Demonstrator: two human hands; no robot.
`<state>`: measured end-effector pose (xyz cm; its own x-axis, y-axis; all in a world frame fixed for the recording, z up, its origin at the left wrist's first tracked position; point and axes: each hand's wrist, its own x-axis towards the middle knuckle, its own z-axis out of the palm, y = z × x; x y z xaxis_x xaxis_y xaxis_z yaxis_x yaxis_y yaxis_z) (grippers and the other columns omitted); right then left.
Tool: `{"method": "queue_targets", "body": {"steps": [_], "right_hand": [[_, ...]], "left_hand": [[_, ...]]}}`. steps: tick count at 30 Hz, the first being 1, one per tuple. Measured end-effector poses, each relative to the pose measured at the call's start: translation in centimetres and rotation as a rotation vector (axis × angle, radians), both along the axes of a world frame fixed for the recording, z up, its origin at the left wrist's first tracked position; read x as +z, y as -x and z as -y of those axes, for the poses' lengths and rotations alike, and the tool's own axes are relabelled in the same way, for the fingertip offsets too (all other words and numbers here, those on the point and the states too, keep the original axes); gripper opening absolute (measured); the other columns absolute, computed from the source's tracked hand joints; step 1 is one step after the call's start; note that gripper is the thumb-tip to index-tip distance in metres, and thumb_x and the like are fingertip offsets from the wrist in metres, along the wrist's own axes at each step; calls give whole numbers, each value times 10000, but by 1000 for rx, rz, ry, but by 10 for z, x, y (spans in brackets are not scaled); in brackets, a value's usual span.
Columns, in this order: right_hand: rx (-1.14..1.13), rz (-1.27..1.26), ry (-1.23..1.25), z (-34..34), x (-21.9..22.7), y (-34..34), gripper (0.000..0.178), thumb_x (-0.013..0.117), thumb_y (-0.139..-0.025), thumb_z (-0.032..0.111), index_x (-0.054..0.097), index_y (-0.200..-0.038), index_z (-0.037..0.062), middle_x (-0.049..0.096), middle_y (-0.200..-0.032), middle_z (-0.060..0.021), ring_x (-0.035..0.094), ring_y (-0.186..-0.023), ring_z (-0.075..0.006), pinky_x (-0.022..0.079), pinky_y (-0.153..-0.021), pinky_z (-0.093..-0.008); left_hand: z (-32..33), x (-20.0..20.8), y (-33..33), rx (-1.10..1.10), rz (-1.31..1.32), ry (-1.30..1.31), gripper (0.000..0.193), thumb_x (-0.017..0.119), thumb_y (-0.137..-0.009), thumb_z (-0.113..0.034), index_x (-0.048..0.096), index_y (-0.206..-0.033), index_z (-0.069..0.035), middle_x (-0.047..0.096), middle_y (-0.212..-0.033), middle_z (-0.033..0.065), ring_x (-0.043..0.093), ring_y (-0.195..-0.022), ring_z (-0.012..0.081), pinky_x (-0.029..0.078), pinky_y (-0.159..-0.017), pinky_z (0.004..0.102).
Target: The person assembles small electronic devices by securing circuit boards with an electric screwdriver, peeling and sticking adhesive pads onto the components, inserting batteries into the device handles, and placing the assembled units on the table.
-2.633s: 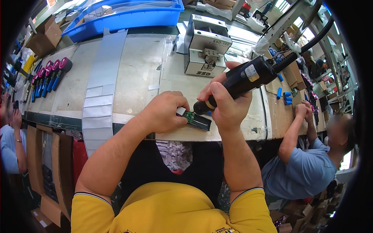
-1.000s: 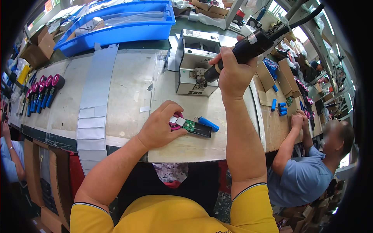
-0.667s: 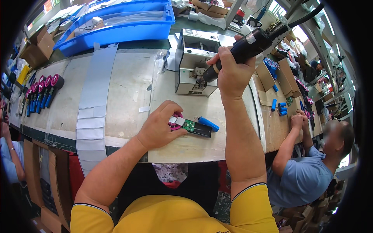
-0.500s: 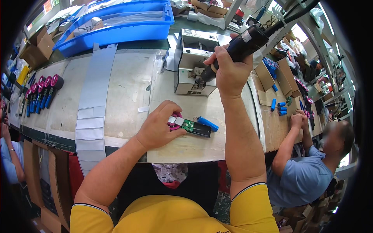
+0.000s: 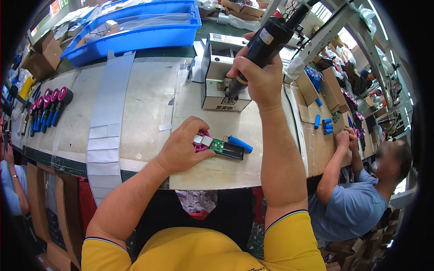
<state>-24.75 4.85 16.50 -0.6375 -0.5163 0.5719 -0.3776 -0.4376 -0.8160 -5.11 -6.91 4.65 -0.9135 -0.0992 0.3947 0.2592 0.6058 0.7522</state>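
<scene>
My right hand point(image 5: 262, 79) is wrapped round a black electric screwdriver point(image 5: 266, 39), its cable running up to the right. The tool tilts down, and its tip meets the front of a white and black screw feeder point(image 5: 217, 97). Lower down, my left hand point(image 5: 184, 145) grips the pink round end of a small handheld device point(image 5: 229, 149) lying on the bench. Its casing is open, showing a green circuit board point(image 5: 217, 145) and a black handle part. A blue cylindrical battery point(image 5: 240, 144) lies beside the handle, seemingly joined by a thin wire.
Several pink-and-blue devices point(image 5: 50, 107) lie in a row at the left. A grey pocketed strip point(image 5: 105, 131) crosses the bench. Behind stands a blue tray point(image 5: 135, 41). At the right, a co-worker point(image 5: 361, 189) sits near blue batteries point(image 5: 327, 126) and an open carton point(image 5: 332, 90).
My right hand has brought the screwdriver slightly left and made it steeper, its tip now lower at the feeder's front. My left hand and the device have hardly moved.
</scene>
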Motion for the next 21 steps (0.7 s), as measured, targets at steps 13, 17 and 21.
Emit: {"method": "queue_targets", "body": {"steps": [13, 17, 21], "right_hand": [[-285, 98, 99, -13, -8, -36, 510, 669, -918, -9, 509, -1400, 35, 669, -870, -66, 669, -593, -210, 565, -592, -305], [-246, 169, 125, -32, -10, -76, 517, 662, -911, -25, 509, -1401, 34, 672, -855, -78, 669, -596, -214, 569, -597, -305], [-200, 201, 126, -47, -24, -109, 526, 678, -894, -42, 530, -1393, 34, 680, -858, -78, 665, -607, -196, 561, -595, -289]], "left_hand": [[-2, -1, -4, -4, 66, -37, 540, 912, -797, -71, 576, -1220, -53, 600, -1189, 113, 634, -1007, 278, 545, -940, 371], [-2, 8, -5, -1, 96, -23, 543, 901, -793, -51, 569, -1223, -52, 594, -1199, 118, 631, -1027, 287, 543, -946, 379], [-2, 6, -6, -7, 106, -16, 550, 892, -787, -34, 561, -1226, -52, 590, -1205, 121, 627, -1041, 294, 541, -951, 385]]}}
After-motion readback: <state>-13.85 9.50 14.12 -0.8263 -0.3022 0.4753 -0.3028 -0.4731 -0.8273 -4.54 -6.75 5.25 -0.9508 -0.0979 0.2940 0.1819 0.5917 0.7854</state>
